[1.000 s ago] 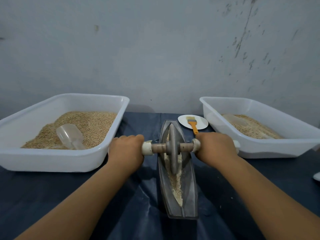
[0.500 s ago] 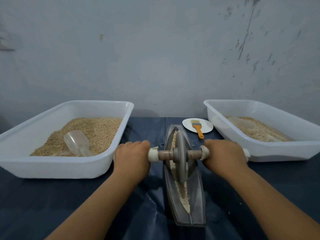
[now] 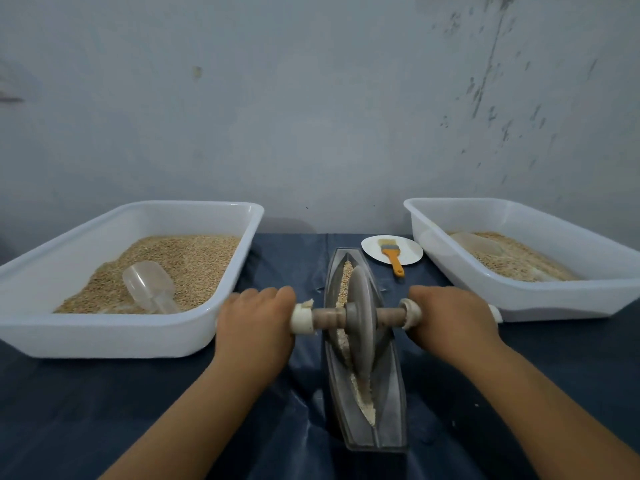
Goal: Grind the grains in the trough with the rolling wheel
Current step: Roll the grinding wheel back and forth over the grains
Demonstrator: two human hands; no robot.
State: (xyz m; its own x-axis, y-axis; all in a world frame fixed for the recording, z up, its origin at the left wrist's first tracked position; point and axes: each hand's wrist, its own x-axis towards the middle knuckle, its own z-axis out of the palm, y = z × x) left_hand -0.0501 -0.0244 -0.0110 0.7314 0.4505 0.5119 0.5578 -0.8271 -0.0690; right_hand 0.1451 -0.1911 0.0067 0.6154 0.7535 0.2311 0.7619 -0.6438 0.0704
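Hands on wheel axle, wheel seated in trough.
Left hand (image 3: 254, 318) and right hand (image 3: 450, 315) each wrap a closed grip round the axle ends; wheel (image 3: 360, 320) stands upright mid-trough (image 3: 393, 393) on grains (image 3: 346, 282).

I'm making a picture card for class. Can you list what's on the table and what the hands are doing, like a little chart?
left hand: grips the left handle of the axle
right hand: grips the right handle
rolling wheel: upright in the trough
trough: grey, boat-shaped, holds crushed grains
left tub: grains and a clear scoop
right tub: grains
plate: holds an orange-handled brush
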